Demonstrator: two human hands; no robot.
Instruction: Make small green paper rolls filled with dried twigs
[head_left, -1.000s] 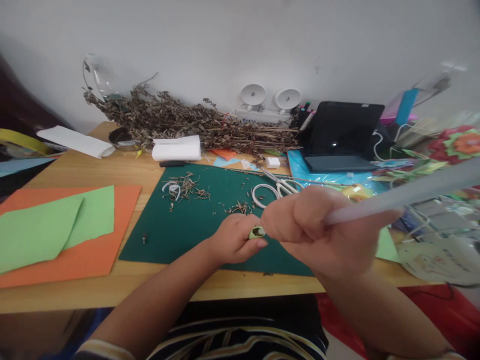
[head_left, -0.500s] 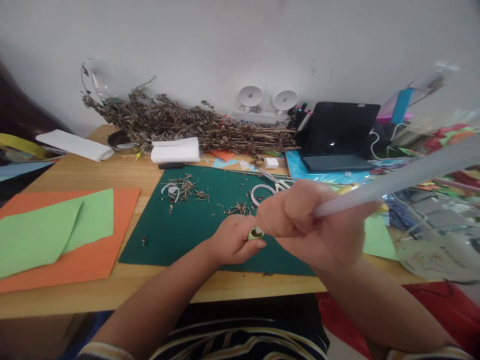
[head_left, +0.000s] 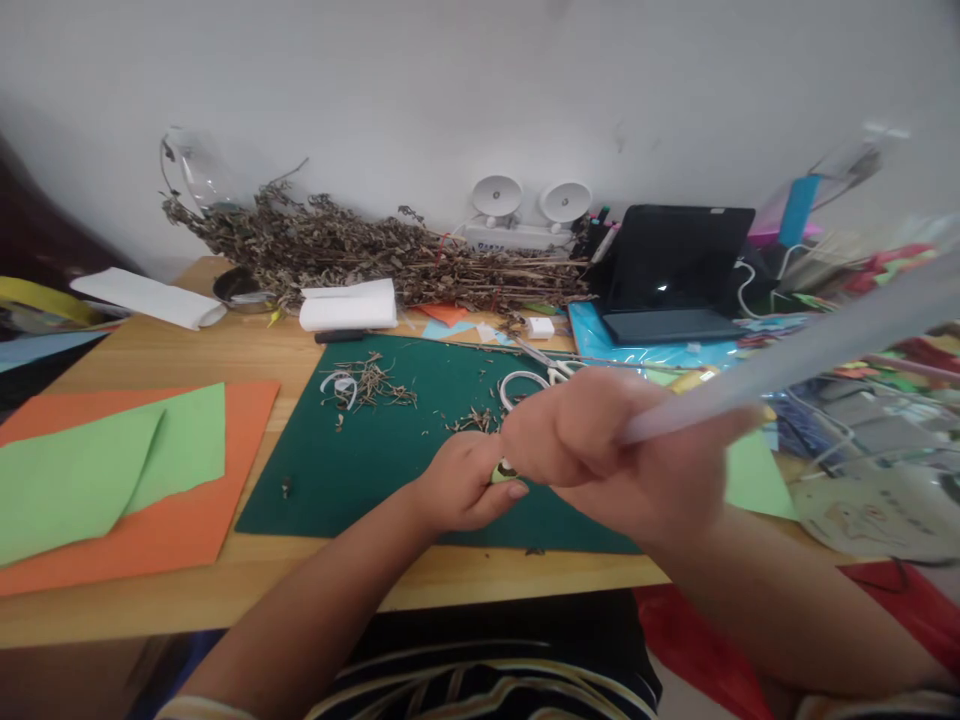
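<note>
My left hand [head_left: 461,485] is closed around a small green paper tube [head_left: 501,476] over the green cutting mat [head_left: 360,470]. Dark bits show inside the tube's mouth. Wrapped in my right hand [head_left: 637,450] is a long translucent white stick [head_left: 810,350], slanting up to the right, close to the camera. The right fist is right against the tube, and its fingers partly cover the tube's opening; the stick's lower end is hidden. Behind my hands lie white-handled scissors [head_left: 556,372], partly covered. Crumbled dry bits [head_left: 476,420] and a heap of thin stems [head_left: 375,380] rest on the mat.
Dried leafy stalks [head_left: 337,245] lie along the wall. A black tablet [head_left: 679,260] stands at the back right, near two white round lamps [head_left: 496,195]. Green sheets [head_left: 67,480] overlap an orange sheet [head_left: 247,420] at left. A white roll [head_left: 349,308] sits behind the mat.
My right hand has shifted slightly left and closer to the green paper tube, so less of its mouth shows. The stick moved with it. The left hand keeps its hold.
</note>
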